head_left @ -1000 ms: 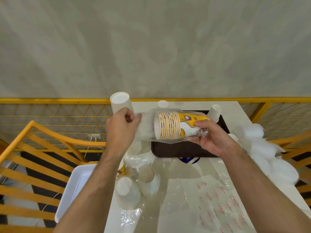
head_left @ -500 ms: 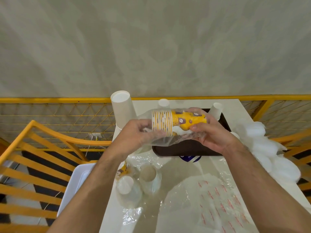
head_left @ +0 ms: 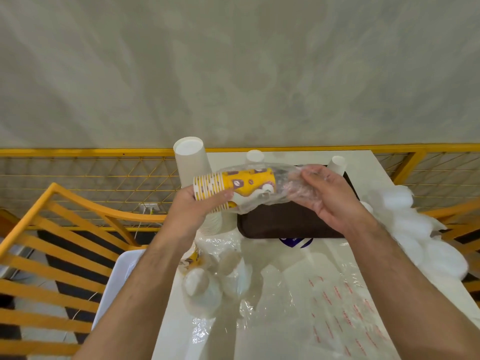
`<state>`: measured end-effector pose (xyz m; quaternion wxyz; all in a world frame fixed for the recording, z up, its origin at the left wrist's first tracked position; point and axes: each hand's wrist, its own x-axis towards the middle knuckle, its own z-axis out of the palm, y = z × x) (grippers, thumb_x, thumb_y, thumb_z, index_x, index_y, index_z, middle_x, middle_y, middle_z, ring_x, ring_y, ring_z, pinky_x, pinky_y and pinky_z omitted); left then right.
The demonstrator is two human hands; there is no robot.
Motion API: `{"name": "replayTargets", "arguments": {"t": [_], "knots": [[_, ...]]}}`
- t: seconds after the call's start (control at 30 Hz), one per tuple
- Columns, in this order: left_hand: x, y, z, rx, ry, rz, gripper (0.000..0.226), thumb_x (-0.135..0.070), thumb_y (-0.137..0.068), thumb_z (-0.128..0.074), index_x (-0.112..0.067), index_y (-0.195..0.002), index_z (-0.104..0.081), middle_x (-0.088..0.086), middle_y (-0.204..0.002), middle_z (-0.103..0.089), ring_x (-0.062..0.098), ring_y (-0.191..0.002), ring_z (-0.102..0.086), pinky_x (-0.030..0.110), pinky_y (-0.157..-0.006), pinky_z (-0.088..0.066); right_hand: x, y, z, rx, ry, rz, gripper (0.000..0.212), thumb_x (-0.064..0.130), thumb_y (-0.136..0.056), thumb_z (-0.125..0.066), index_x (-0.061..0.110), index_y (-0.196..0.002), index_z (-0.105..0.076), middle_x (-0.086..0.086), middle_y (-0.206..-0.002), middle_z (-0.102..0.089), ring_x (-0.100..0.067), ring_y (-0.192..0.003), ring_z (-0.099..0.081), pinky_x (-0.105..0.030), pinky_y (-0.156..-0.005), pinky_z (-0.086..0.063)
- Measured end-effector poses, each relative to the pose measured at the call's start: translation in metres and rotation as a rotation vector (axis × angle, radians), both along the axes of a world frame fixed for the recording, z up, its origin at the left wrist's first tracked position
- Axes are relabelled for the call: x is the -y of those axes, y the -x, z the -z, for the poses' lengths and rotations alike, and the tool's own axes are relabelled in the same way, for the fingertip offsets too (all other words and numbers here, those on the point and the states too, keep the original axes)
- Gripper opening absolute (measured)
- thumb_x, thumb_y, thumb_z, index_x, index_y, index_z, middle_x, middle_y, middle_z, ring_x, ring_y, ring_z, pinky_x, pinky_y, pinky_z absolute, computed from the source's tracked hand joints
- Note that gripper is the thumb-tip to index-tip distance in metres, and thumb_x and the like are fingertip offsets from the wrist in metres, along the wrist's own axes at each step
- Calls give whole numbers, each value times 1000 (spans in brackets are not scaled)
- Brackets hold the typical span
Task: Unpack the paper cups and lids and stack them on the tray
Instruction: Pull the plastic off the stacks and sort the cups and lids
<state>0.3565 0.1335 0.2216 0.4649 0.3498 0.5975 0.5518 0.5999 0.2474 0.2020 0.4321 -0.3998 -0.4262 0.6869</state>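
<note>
clear plastic sleeve (head_left: 288,188) is sliding off the yellow cup stack (head_left: 233,187) — my left hand (head_left: 200,211) is curling round the rim end to hold it level above the surface, while my right hand (head_left: 330,196) is pinching the loose film to pull it clear. the brown tray (head_left: 285,224) is waiting just below, bare in the middle, with white cups (head_left: 191,165) standing near its far edge.

Left hand (head_left: 197,203) grips yellow cup stack (head_left: 228,187); right hand (head_left: 330,196) pinches its clear sleeve (head_left: 288,188)
</note>
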Motion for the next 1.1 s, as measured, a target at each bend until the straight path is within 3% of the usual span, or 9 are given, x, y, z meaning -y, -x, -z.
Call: {"name": "replayTargets", "arguments": {"t": [0.2, 0.27, 0.33, 0.43, 0.53, 0.73, 0.87, 0.97, 1.1], "knots": [[2, 12, 11, 201, 18, -138, 54, -20, -72, -79, -17, -123, -62, 1, -110, -73, 16, -103, -69, 23, -77, -53, -6, -5, 4, 613, -266, 65, 30, 10, -99, -53, 32, -96, -73, 4, -109, -69, -21, -106, -66, -35, -78, -56], [1, 11, 13, 271, 9, -128, 57, -15, -77, -77, -13, -130, -57, 4, -113, -72, 14, -98, -71, 20, -71, -54, -5, 2, 0, 554, -191, -125, 16, 34, -98, -58, 34, -105, -73, 6, -114, -70, -20, -116, -62, -41, -95, -52], [-1, 7, 13, 332, 3, -117, 57, -9, -79, -74, -9, -132, -54, 8, -114, -71, 11, -87, -73, 19, -64, -54, -2, 11, -4, 447, -162, -347, 40, 55, -88, -66, 35, -123, -66, 5, -126, -67, -21, -121, -62, -49, -106, -47], [-9, 1, 16, 350, 38, -110, 61, -2, -83, -71, -14, -136, -44, 9, -121, -64, 13, -85, -71, 22, -62, -54, 1, 28, -9, 365, -144, -504, 60, 45, -80, -79, 32, -135, -58, -2, -127, -68, -19, -117, -66, -42, -106, -49], [-18, 3, 28, 252, 122, -70, 59, -8, -85, -74, -27, -129, -38, 5, -125, -58, 22, -102, -64, 30, -75, -51, 0, 40, -9, 494, -232, -522, 54, 33, -78, -81, 30, -128, -63, 2, -123, -69, -14, -115, -66, -40, -104, -51], [-40, 19, 62, -99, 511, 144, 48, -15, -84, -71, -15, -130, -56, 8, -123, -61, 20, -107, -55, 34, -87, -49, -13, 66, 12, 864, -347, -420, 59, 35, -71, -89, 32, -122, -61, 8, -119, -62, -13, -108, -63, -35, -92, -58], [-50, 23, 69, -161, 683, 142, 9, -1, -83, -57, -8, -90, -58, 11, -94, -56, 22, -83, -50, 31, -73, -49, -14, 92, 40, 905, -443, -469, 53, 38, -70, -87, 28, -116, -62, 9, -108, -64, -12, -103, -62, -23, -78, -52], [-51, 21, 71, 12, 770, 29, 7, -6, -80, -46, -11, -80, -50, 6, -78, -45, 20, -71, -39, 28, -59, -35, -16, 111, 54, 913, -503, -511, 50, 35, -71, -86, 24, -115, -64, 9, -104, -65, -10, -99, -62, -25, -79, -53], [-55, 15, 82, 221, 762, -168, 20, -16, -86, -42, -13, -72, -57, 5, -64, -59, 22, -64, -52, 28, -59, -45, -21, 130, 70, 937, -531, -578, 45, 34, -70, -85, 24, -109, -66, 6, -100, -68, -11, -94, -65, -34, -85, -58]]}}
